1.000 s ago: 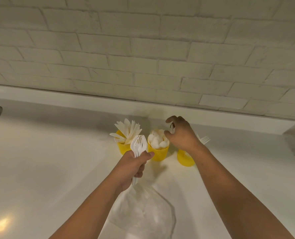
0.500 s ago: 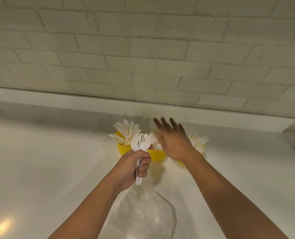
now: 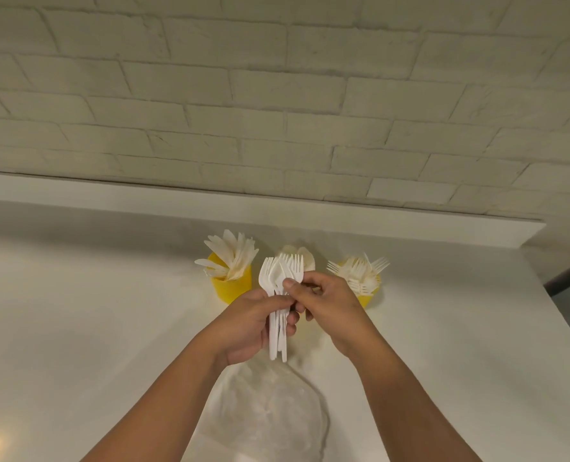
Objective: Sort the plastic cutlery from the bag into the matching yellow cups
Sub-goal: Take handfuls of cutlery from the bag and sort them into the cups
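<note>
My left hand grips a bunch of white plastic forks upright by their handles. My right hand pinches the same bunch just below the tines, thumb on top. Behind the hands stand three yellow cups in a row. The left cup holds knives. The middle cup is mostly hidden by the forks and hands; only its spoons show. The right cup holds forks. A clear plastic bag lies flat on the white counter under my forearms.
A low white ledge runs along the back of the counter under a white brick wall. The counter's right edge falls off to a darker floor.
My right hand has left the fork cup at the right and come back to close on the forks held in my left hand. The left hand has shifted slightly right.
</note>
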`<action>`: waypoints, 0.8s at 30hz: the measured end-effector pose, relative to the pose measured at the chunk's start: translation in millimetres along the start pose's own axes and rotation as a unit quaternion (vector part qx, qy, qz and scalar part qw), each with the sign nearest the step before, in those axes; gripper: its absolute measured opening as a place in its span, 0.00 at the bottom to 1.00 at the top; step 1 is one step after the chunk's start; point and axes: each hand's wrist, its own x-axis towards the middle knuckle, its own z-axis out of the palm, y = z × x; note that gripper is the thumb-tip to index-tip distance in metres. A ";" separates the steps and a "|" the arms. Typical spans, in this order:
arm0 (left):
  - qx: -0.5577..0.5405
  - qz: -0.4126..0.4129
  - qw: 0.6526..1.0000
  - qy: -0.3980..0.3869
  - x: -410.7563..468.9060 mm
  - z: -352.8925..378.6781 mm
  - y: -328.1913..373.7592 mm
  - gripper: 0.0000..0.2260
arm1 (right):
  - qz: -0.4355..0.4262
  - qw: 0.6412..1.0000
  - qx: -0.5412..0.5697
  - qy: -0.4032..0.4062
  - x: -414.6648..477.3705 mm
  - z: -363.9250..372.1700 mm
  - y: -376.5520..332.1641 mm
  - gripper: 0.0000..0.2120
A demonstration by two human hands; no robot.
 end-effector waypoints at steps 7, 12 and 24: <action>0.042 -0.023 0.998 -0.041 5.7 9.6 -5.3 0.10 | 0.023 0.998 0.033 0.039 -14.6 -11.6 3.5 0.10; 0.029 -0.019 0.997 -0.063 5.1 11.8 -6.3 0.09 | 0.034 0.997 0.057 0.049 -14.4 -17.7 10.7 0.09; 0.081 -0.007 0.997 -0.005 9.3 11.2 -15.0 0.14 | 0.056 0.993 0.070 0.073 -15.1 -20.0 11.5 0.09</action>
